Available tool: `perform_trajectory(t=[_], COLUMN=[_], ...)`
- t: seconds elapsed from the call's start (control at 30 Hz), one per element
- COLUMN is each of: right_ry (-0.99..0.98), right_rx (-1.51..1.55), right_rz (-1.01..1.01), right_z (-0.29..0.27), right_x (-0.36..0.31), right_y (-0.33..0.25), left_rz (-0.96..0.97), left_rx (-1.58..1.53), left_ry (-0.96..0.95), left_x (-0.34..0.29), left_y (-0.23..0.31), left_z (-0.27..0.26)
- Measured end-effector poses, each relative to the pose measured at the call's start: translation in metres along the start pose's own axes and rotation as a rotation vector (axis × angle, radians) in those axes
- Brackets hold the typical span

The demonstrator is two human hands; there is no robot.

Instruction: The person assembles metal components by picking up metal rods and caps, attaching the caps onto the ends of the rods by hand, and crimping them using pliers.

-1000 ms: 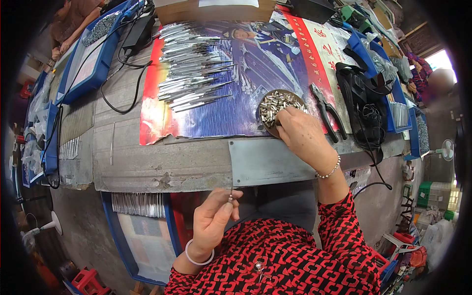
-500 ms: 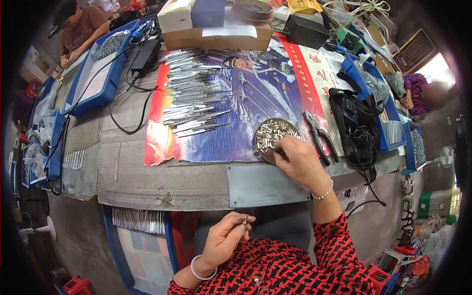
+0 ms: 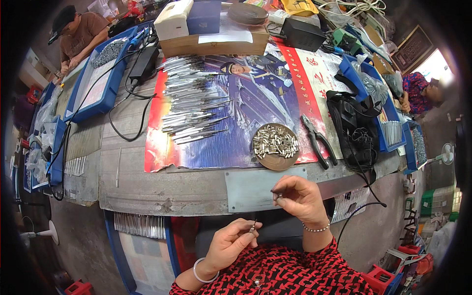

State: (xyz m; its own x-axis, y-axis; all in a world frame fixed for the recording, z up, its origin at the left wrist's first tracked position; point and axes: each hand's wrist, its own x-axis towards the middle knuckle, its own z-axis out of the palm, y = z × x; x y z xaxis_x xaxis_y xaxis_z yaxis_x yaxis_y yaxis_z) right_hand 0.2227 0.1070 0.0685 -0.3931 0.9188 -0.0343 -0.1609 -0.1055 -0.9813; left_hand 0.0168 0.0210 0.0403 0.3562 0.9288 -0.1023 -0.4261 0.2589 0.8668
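Note:
My left hand (image 3: 232,244) is closed in a pinch above my lap. A small, slim metal piece with a dark tip (image 3: 253,225) stands up from its fingertips; the rest is covered by the fingers. Over the table's front edge my right hand (image 3: 304,200) is also pinched, with a tiny shiny metal sleeve (image 3: 280,195) just showing between thumb and forefinger. Beyond it sits a round brown dish (image 3: 276,164) holding many short silvery metal sleeves (image 3: 273,141). A flat grey plate (image 3: 250,189) lies at the table edge, below and left of the dish.
Black-handled pliers (image 3: 318,142) and a black bag (image 3: 355,132) lie right of the dish. Rows of slim metal rods (image 3: 191,101) cover the poster's left side. A blue tray (image 3: 115,255) stands below the table edge. Two other people sit at the far left and far right.
My right hand has left the dish and come back toward me, pinching a small metal sleeve. The left hand has shifted slightly right and keeps its pinch.

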Motion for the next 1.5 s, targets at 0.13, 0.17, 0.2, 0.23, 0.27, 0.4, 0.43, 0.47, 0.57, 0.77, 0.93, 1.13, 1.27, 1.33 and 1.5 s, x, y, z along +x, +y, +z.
perform_trajectory(t=[0.13, 0.17, 0.2, 0.23, 0.27, 0.4, 0.43, 0.47, 0.57, 0.77, 0.93, 1.13, 1.27, 1.33, 1.5], right_ry=[-0.040, -0.049, -0.056, -0.083, -0.096, -0.126, -0.132, -0.064, -0.070, -0.056, -0.106, -0.104, -0.140, -0.143, -0.182], right_rx=[0.241, 0.348, 0.462, 0.547, 0.617, 0.746, 0.776, 0.720, 0.735, 0.720, 0.752, 0.686, 0.700, 0.670, 0.502], right_rz=[0.081, 0.106, 0.141, 0.160, 0.166, 0.242, 0.264, 0.297, 0.310, 0.278, 0.257, 0.165, 0.140, 0.152, 0.108], right_z=[0.005, 0.008, 0.012, 0.014, 0.016, 0.021, 0.022, 0.027, 0.027, 0.029, 0.028, 0.027, 0.025, 0.025, 0.025], right_x=[-0.004, -0.004, -0.003, -0.003, -0.004, 0.001, 0.000, 0.000, -0.001, -0.003, -0.003, -0.001, 0.000, 0.000, -0.002], right_y=[0.007, 0.010, 0.010, 0.013, 0.017, 0.029, 0.031, 0.029, 0.031, 0.034, 0.036, 0.036, 0.036, 0.037, 0.027], left_rz=[-0.050, -0.060, -0.057, -0.088, -0.098, -0.127, -0.139, -0.157, -0.216, -0.280, -0.277, -0.276, -0.291, -0.289, -0.282], left_rx=[-0.047, -0.081, -0.150, -0.171, -0.208, -0.351, -0.382, -0.357, -0.388, -0.446, -0.446, -0.412, -0.415, -0.416, -0.423], left_ry=[-0.041, -0.060, -0.066, -0.079, -0.096, -0.109, -0.128, -0.114, -0.086, -0.034, -0.021, -0.001, 0.003, 0.003, 0.005], left_x=[-0.001, -0.002, -0.001, 0.000, 0.001, 0.003, 0.003, 0.002, 0.001, -0.001, 0.000, 0.002, 0.003, 0.004, 0.002], left_y=[0.000, 0.001, -0.001, -0.002, -0.002, -0.003, -0.002, -0.002, 0.000, -0.002, -0.001, -0.002, -0.002, -0.003, -0.004], left_z=[0.001, 0.001, 0.001, 0.001, 0.001, 0.002, 0.002, 0.002, 0.002, 0.002, 0.001, 0.001, 0.001, 0.001, 0.002])
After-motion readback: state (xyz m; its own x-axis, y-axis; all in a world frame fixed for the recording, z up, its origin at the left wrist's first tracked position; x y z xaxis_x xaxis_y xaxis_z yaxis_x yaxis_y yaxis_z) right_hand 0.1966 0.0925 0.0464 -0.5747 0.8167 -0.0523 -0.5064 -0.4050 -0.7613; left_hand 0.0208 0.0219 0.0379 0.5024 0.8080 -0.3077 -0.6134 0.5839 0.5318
